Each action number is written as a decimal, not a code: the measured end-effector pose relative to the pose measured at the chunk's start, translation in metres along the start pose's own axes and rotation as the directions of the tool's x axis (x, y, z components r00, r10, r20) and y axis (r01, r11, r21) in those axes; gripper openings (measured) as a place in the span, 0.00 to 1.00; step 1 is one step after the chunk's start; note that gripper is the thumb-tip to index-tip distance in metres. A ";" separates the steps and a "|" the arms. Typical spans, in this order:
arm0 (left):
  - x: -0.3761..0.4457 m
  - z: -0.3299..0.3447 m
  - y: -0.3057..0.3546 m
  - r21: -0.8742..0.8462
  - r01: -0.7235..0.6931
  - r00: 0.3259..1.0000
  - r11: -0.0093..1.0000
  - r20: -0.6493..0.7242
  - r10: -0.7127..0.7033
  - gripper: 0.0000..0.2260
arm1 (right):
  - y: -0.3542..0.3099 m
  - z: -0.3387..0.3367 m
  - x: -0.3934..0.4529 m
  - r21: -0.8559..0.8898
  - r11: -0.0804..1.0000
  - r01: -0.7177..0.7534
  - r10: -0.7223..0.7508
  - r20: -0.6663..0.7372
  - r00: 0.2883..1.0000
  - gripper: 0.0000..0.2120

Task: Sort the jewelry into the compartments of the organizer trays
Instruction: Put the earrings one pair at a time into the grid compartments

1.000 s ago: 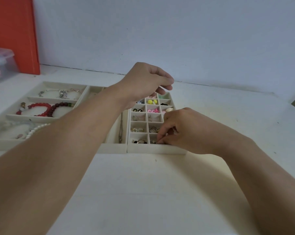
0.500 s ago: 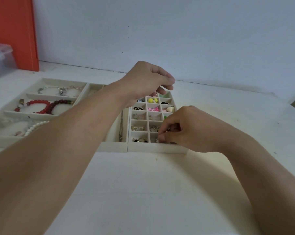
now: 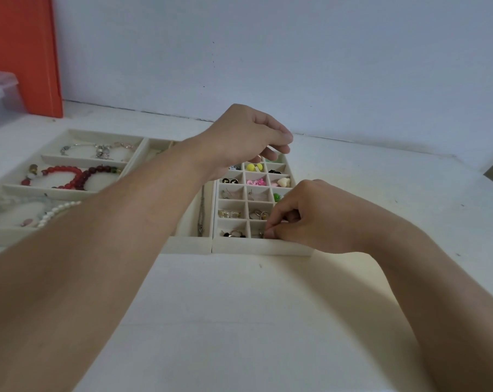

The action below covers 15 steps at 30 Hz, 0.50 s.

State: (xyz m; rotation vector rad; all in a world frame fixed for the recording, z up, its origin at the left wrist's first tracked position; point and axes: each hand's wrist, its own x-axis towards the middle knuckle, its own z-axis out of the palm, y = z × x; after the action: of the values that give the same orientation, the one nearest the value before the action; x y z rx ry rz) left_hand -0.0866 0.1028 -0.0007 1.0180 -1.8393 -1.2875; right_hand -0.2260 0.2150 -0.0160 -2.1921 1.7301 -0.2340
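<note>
A cream grid tray [image 3: 262, 247] holds small earrings in its cells: yellow ones [image 3: 253, 166], pink ones [image 3: 256, 182] and a green one [image 3: 277, 197]. My right hand [image 3: 310, 219] rests on the tray's near right corner. Its thumb and fingertips pinch a small silvery earring [image 3: 261, 234] in the near row. My left hand [image 3: 239, 137] hovers above the far rows with its fingers curled shut, and nothing shows in it. To the left, a bracelet tray [image 3: 70, 236] holds a red bead bracelet [image 3: 70, 176] and a pearl bracelet [image 3: 55, 213].
A thin chain [image 3: 201, 210] lies in the narrow compartment between the two trays. A clear plastic box [image 3: 0, 97] and an orange panel [image 3: 21, 52] stand at the far left against the wall. White tabletop stretches in front of the trays and to their right.
My right hand's fingers have closed from reaching into the near row to a tight pinch there. My left hand has stayed hovering over the far rows.
</note>
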 end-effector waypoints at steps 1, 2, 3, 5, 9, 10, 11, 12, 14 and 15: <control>0.000 0.000 0.000 0.001 0.000 1.000 1.000 0.002 0.000 0.03 | -0.001 0.000 0.000 0.004 1.000 0.001 -0.001 0.001 1.000 0.05; 0.000 0.000 0.000 0.003 0.000 1.000 1.000 0.005 0.000 0.03 | -0.002 0.000 0.000 0.006 1.000 0.001 -0.001 0.007 1.000 0.06; -0.001 0.001 0.000 0.007 -0.002 1.000 1.000 0.007 0.002 0.03 | -0.003 0.000 0.000 0.007 1.000 0.001 -0.001 0.015 1.000 0.06; -0.001 0.002 0.000 0.012 -0.003 1.000 1.000 0.010 0.003 0.03 | -0.004 0.000 0.000 0.015 1.000 0.004 -0.004 0.019 1.000 0.06; -0.002 0.002 0.000 0.013 -0.001 1.000 1.000 0.016 0.001 0.04 | -0.006 0.003 0.002 0.025 1.000 -0.006 0.006 -0.019 1.000 0.05; -0.002 0.002 0.000 0.016 -0.001 1.000 1.000 0.017 0.001 0.04 | -0.005 0.003 0.002 0.029 1.000 -0.011 0.011 -0.029 1.000 0.04; -0.002 0.002 0.000 0.017 -0.002 1.000 1.000 0.018 0.001 0.03 | -0.005 0.002 0.001 0.041 0.999 -0.017 0.019 -0.042 0.999 0.03; -0.002 0.002 0.000 0.019 -0.003 1.000 1.000 0.017 0.003 0.03 | -0.004 0.000 0.001 0.066 0.998 -0.024 0.028 -0.060 0.998 0.02; -0.001 0.001 0.000 0.017 -0.006 1.000 1.000 0.013 0.006 0.03 | 0.000 -0.005 0.000 0.145 0.989 -0.035 0.051 -0.108 0.993 0.02; 0.000 0.001 -0.001 0.014 -0.007 1.000 1.000 0.012 0.006 0.04 | 0.002 -0.008 -0.001 0.168 0.985 -0.038 0.061 -0.134 0.989 0.03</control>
State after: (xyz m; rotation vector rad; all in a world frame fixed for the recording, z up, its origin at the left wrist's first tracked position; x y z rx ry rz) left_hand -0.0872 0.1031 -0.0019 1.0129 -1.8617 -1.2814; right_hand -0.2308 0.2141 -0.0098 -2.0539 1.7658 -0.5105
